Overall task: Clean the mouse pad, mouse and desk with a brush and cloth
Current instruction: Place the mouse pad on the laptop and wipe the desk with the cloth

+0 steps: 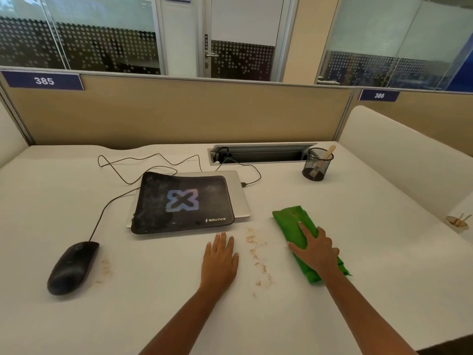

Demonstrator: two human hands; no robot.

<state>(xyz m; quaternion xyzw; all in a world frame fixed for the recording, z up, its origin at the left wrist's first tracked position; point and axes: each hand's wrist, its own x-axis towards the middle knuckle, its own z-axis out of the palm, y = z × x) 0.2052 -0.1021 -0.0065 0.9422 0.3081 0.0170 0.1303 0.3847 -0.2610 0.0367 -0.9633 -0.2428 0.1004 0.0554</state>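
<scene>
A folded green cloth [291,224] lies on the white desk [358,252] at the right, and my right hand [316,251] presses flat on its near half. My left hand [220,257] rests flat on the desk, fingers straight, just left of a trail of brown crumbs [257,254]. A black mouse pad [183,201] with a blue X logo and dusty smears lies on top of a closed silver laptop [243,198]. The black wired mouse [71,267] sits at the left, with a few crumbs [105,269] beside it. A wooden brush handle [327,153] sticks out of a black mesh cup [316,165].
Cables [143,165] run from the laptop and mouse to a cable slot [261,153] at the back. A small dish [458,222] with wooden sticks sits at the far right edge. Beige dividers close the desk at the back and right.
</scene>
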